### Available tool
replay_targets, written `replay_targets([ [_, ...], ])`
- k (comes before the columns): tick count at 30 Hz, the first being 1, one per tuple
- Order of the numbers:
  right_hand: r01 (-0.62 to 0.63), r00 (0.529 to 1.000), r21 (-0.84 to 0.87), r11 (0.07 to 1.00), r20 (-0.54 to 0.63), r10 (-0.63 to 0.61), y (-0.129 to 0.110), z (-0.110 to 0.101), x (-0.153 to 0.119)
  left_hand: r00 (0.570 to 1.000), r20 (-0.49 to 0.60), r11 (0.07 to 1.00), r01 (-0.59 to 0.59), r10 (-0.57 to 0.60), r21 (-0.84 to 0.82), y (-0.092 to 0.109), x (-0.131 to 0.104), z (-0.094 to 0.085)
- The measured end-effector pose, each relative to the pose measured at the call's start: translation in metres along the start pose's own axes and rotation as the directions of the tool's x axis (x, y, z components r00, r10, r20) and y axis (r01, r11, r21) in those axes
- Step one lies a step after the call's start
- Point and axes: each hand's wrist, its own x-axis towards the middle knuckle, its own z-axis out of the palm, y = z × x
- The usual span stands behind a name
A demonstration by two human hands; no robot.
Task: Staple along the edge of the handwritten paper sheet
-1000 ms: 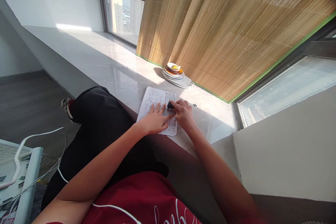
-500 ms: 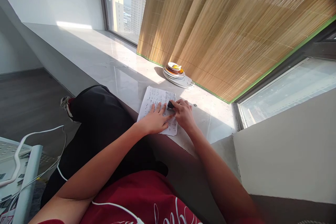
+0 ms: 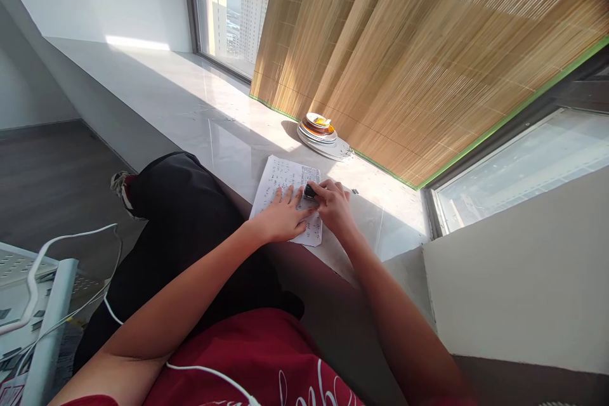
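A sheet of paper [image 3: 264,193] covered in handwriting lies on the pale stone sill. Along its upper right runs a block of dense dark print [image 3: 311,174]. My left hand [image 3: 282,216] rests flat on the sheet, fingers spread. My right hand [image 3: 333,203] is closed around a small black stamp [image 3: 309,191], held down at the paper's right part just below the dense print. The stamp's underside is hidden. Right beside my right hand, a small dark piece [image 3: 354,191] sits on the sill, too small to name.
Stacked plates [image 3: 318,133] with an amber dish among them stand beyond the paper, near the bamboo blind [image 3: 380,63]. The stone sill [image 3: 228,139] ends at an edge by my knee. A white cable [image 3: 71,235] hangs by a metal rack [image 3: 52,323] at lower left.
The view has shifted very slightly. Both hands, the paper and the stamp keep nearly the same places.
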Motion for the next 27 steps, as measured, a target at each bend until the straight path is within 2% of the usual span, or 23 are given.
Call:
replay_targets([
  [7, 0.049, 0.997, -0.244, 0.968, 0.069, -0.033, -0.006, 0.0, 0.0, 1.0, -0.013, 1.0, -0.006, 0.005, -0.022, -0.001, 0.001, 0.0],
  [11, 0.078, 0.995, -0.305, 0.949, 0.085, -0.054, -0.013, 0.003, -0.002, 1.0, -0.004, 1.0, -0.002, 0.002, -0.008, -0.001, 0.001, 0.0],
  [13, 0.057, 0.997, -0.291, 0.955, 0.062, -0.041, -0.011, 0.003, -0.003, 1.0, -0.003, 1.0, -0.001, 0.001, 0.002, -0.002, 0.001, 0.0],
  [15, 0.012, 0.999, -0.207, 0.978, 0.041, -0.003, -0.005, 0.002, -0.003, 1.0, -0.005, 1.0, 0.002, -0.002, 0.003, -0.002, 0.001, 0.0],
  [19, -0.13, 0.991, -0.026, 0.991, 0.026, 0.13, 0.018, -0.008, -0.004, 1.0, -0.017, 1.0, -0.011, 0.01, -0.021, -0.004, 0.001, 0.004],
  [22, -0.295, 0.953, -0.05, 0.954, -0.082, 0.29, 0.03, -0.018, -0.008, 0.999, -0.021, 0.999, -0.027, 0.026, -0.033, -0.008, 0.002, 0.003],
  [24, -0.388, 0.894, -0.049, 0.92, -0.263, 0.363, 0.031, -0.025, -0.008, 0.997, -0.067, 0.998, -0.04, 0.037, -0.043, -0.008, -0.001, -0.004],
  [26, -0.415, 0.824, 0.005, 0.91, -0.422, 0.378, 0.026, -0.029, -0.003, 0.976, -0.209, 0.989, -0.085, 0.057, -0.124, 0.001, -0.01, -0.021],
  [27, -0.402, 0.811, 0.04, 0.915, -0.447, 0.376, 0.02, -0.03, 0.001, 0.948, -0.311, 0.968, -0.136, 0.066, -0.21, 0.009, -0.018, -0.033],
])
